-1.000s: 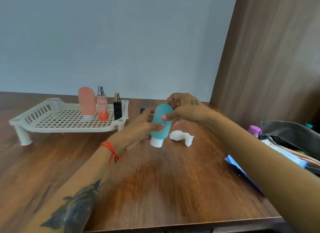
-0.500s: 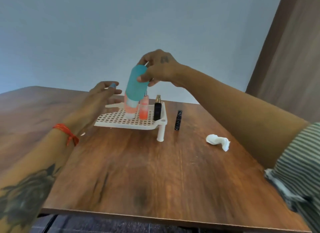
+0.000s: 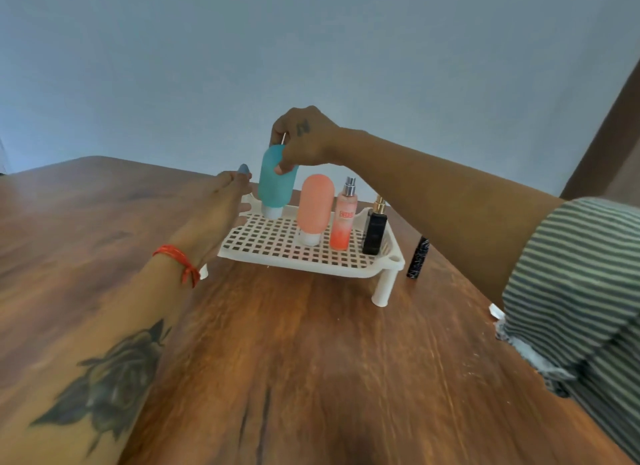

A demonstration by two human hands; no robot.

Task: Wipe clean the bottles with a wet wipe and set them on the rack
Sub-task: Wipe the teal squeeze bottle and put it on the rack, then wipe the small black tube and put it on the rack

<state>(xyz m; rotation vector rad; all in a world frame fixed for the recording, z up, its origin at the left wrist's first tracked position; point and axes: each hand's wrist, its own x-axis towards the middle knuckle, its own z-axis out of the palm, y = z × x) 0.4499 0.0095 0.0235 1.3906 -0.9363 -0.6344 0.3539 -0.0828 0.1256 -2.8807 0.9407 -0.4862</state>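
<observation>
A pale blue wall backs a brown wooden counter [image 3: 311,343], where a white lattice rack [image 3: 277,246] stands on short legs toward the far side. The right hand [image 3: 304,139] pinches the rounded top of a teal squeeze bottle [image 3: 277,180], thumb on the near face, holding it cap-down just above the rack's far left part; whether the white cap touches the lattice I cannot tell. The left hand [image 3: 221,205] reaches beside it with fingers straight, grip released, holding nothing.

The bottle looks like soft silicone: light, yielding under a squeeze, and top-heavy on its narrow cap, so a hold high on the body suits setting it down.

To its right on the rack stand a peach squeeze bottle [image 3: 316,205], a pink spray bottle [image 3: 343,218] and a black perfume bottle [image 3: 374,230]. A black speckled tube [image 3: 417,258] stands on the counter, just right of the rack.
</observation>
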